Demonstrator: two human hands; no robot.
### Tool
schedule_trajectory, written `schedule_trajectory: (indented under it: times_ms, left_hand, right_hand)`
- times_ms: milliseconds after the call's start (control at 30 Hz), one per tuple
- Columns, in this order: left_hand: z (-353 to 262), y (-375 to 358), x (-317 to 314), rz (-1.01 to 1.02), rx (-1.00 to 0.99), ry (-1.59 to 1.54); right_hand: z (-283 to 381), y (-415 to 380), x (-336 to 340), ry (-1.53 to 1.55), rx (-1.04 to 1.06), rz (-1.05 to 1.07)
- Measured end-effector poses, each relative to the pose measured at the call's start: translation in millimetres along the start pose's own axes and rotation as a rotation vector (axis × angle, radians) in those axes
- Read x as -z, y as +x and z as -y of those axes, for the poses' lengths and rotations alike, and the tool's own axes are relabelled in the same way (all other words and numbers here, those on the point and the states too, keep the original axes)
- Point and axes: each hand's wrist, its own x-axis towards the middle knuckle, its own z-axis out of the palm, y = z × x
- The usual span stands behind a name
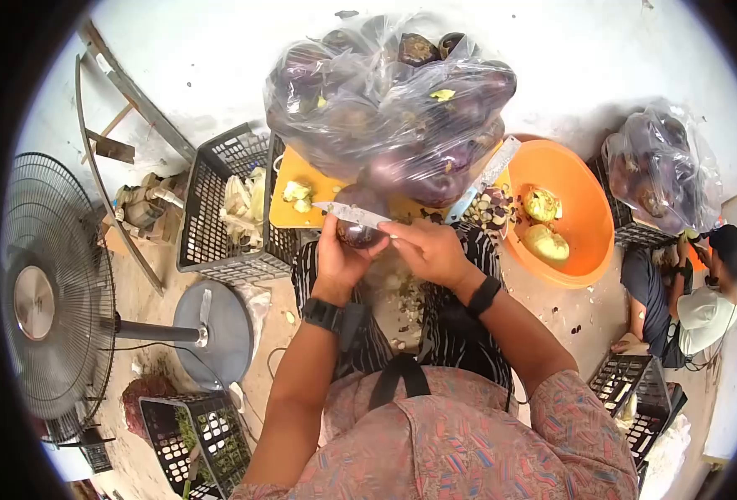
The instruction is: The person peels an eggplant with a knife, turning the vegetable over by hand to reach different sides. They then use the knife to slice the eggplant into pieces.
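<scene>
My left hand (339,258) is wrapped round a dark purple eggplant (357,233) from below. A knife (348,213) lies across the eggplant, its blade pointing left, and my right hand (427,250) is closed on its handle end. Behind them is a yellow cutting board (283,212) with pale cut pieces (298,197) at its left. A large clear plastic bag of eggplants (393,108) covers most of the board. A cleaver (493,179) with a light blue handle rests at the board's right edge, beside a pile of small dark and pale scraps (492,208).
An orange basin (589,217) at the right holds peeled pale vegetables (545,243). At the left stand a black crate (227,258) with pale pieces and a fan (39,292). Far right, a seated person (706,312) is beside another eggplant bag (664,171). More crates (210,442) stand lower down.
</scene>
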Motion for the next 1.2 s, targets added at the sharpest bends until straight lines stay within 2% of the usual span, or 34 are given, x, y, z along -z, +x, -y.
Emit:
schedule_trajectory:
  times_ms: [200, 400, 633, 933, 1000, 1100, 1200]
  left_hand:
    - [12.7, 7.0, -4.7, -0.037, -0.016, -0.099]
    - [11.3, 12.0, -3.5, 0.089, 0.012, -0.199]
    - [7.1, 5.9, 2.5, 0.079, 0.017, -0.206]
    - [10.6, 4.4, 3.9, 0.157, 0.057, -0.155]
    - [15.2, 8.2, 7.0, 0.230, 0.083, -0.125]
    - [18.5, 7.4, 3.3, 0.163, 0.066, -0.115]
    - [9.6, 0.8, -1.9, 0.190, 0.045, -0.177]
  right_hand:
    - [-7.1, -4.3, 8.2, -0.014, 0.030, 0.026]
    - [-4.2, -2.9, 14.5, -0.069, 0.132, 0.056]
    - [-2.5, -4.0, 18.7, -0.126, 0.159, 0.083]
    - [0.1, -9.2, 7.9, -0.052, 0.109, 0.090]
    - [3.7, -6.0, 3.0, -0.013, 0.116, 0.094]
    - [12.1, 3.1, 0.1, 0.061, 0.160, 0.045]
    - [17.7, 10.5, 3.1, -0.028, 0.153, 0.105]
